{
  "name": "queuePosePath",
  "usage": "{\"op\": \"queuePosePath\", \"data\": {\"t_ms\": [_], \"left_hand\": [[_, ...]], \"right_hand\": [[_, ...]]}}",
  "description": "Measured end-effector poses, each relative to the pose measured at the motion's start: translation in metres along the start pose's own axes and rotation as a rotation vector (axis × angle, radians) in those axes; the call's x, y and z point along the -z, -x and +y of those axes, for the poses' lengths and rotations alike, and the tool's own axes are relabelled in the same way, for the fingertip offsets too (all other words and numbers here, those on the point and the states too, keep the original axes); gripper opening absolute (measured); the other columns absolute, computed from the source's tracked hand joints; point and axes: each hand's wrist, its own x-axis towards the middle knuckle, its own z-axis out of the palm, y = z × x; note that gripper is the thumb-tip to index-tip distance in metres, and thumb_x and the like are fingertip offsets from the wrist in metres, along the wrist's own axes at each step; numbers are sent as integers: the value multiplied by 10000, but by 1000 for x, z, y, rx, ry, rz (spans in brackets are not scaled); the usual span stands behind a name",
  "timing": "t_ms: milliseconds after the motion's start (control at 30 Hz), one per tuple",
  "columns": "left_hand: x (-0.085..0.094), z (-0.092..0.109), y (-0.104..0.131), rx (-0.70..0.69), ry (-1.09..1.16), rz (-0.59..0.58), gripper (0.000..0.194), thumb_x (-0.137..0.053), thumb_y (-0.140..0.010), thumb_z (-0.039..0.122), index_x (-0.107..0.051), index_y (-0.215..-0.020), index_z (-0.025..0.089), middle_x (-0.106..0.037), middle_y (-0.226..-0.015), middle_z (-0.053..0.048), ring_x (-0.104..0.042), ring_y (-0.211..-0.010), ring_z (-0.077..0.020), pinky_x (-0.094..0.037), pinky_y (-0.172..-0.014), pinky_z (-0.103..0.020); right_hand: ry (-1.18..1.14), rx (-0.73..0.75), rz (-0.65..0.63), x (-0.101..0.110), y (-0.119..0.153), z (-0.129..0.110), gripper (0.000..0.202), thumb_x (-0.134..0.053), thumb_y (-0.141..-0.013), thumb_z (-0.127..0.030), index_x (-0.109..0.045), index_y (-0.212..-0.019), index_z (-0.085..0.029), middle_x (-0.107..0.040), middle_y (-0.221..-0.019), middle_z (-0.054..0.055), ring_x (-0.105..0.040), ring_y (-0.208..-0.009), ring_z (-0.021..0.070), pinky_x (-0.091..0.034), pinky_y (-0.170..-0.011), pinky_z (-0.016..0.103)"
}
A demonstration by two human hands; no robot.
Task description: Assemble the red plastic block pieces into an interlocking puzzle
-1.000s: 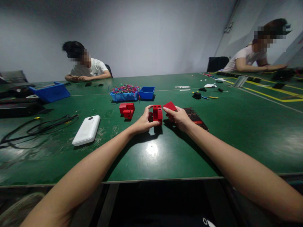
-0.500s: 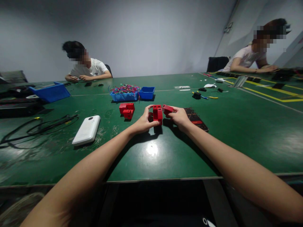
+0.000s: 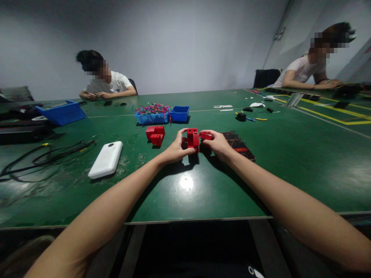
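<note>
My left hand (image 3: 176, 150) grips a red block assembly (image 3: 192, 139) upright between thumb and fingers, over the green table (image 3: 185, 204). Close to its right side, my right hand (image 3: 218, 143) pinches a smaller red piece (image 3: 205, 136), which lies nearly level. Whether the two red parts touch is too small to tell. Another group of red blocks (image 3: 155, 135) sits on the table to the left of my left hand. Behind my right hand lies a dark phone (image 3: 245, 150) with a lit screen, partly hidden by that hand.
A white power bank (image 3: 106, 160) and black cables (image 3: 58, 152) lie at the left. Farther back stand a blue bin of wires (image 3: 153, 118), a small blue bin (image 3: 180, 113) and a larger blue bin (image 3: 62, 114). Two people sit across the table.
The small red piece in my right hand has tipped from slanted to nearly level, and my right hand's fingers have shifted slightly. My left hand and its block have stayed in place.
</note>
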Motion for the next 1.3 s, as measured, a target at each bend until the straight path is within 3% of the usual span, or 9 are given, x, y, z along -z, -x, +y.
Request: {"op": "queuePosePath", "data": {"t_ms": [200,333,433,533,667,833,933,1133,1300], "left_hand": [[0,-1,0,1,-7,2,916,-746,-718,309,-164,-1411,170,-590,-1258,-171,-608,-1140,-271,-445,-1012,-471],[1,-2,0,0,4,-5,918,-745,-727,320,-158,-1419,181,-581,-1278,-167,-600,-1158,-272,-439,-1022,-474],[1,-2,0,-5,-4,3,912,-748,-728,323,-168,-1418,187,-574,-1291,-168,-602,-1154,-273,-440,-1021,-475],[0,-2,0,-5,-7,8,914,-747,-731,333,-167,-1421,179,-581,-1282,-173,-608,-1147,-273,-455,-1006,-461],[-1,-5,0,-14,-4,14,907,-748,-738,349,-172,-1419,184,-587,-1258,-164,-617,-1134,-267,-461,-1004,-458],[-2,-7,-1,6,-25,46,953,-779,-715,363,-165,-1419,172,-602,-1202,-164,-643,-1071,-261,-477,-987,-465],[-3,-5,-1,26,-12,58,950,-790,-708,359,-175,-1407,169,-631,-1144,-155,-659,-1025,-257,-494,-957,-473],[-7,-5,-1,53,4,140,982,-812,-684,372,-180,-1410,174,-661,-1068,-129,-682,-921,-220,-518,-893,-424],[-4,-13,-5,90,-132,322,908,-818,-654,433,-325,-1372,178,-646,-853,-24,-629,-726,-148,-515,-751,-321]], "right_hand": [[20,23,-37,-1,2,-1,486,-600,-574,41,-661,-1017,-147,-712,-750,-8,-640,-660,109,-488,-597,202],[38,45,-24,-1,2,-1,397,-621,-570,22,-693,-922,-147,-712,-738,-13,-634,-665,112,-496,-638,216],[24,58,-12,-2,2,-2,291,-657,-597,-18,-697,-855,-144,-695,-684,-26,-605,-615,99,-476,-618,206],[-30,34,-19,-4,5,-5,148,-727,-663,-153,-677,-801,-138,-685,-657,-10,-585,-564,97,-454,-563,205],[-63,-17,-19,-6,8,-10,230,-767,-686,-325,-631,-731,-145,-616,-546,-16,-516,-461,89,-396,-456,204],[-165,-77,-30,-6,7,-13,212,-741,-704,-316,-605,-752,-160,-542,-489,-51,-452,-415,67,-336,-403,180],[-256,-98,-122,-5,8,-14,148,-689,-745,-272,-586,-788,-174,-543,-512,-55,-448,-413,67,-349,-407,178],[-382,-251,-204,-7,10,-21,138,-541,-850,-281,-543,-754,-182,-567,-544,-16,-495,-425,100,-394,-409,206],[-340,-106,-227,-7,10,-19,138,-649,-824,-277,-551,-799,-183,-586,-619,-37,-506,-465,77,-419,-463,194]]}}
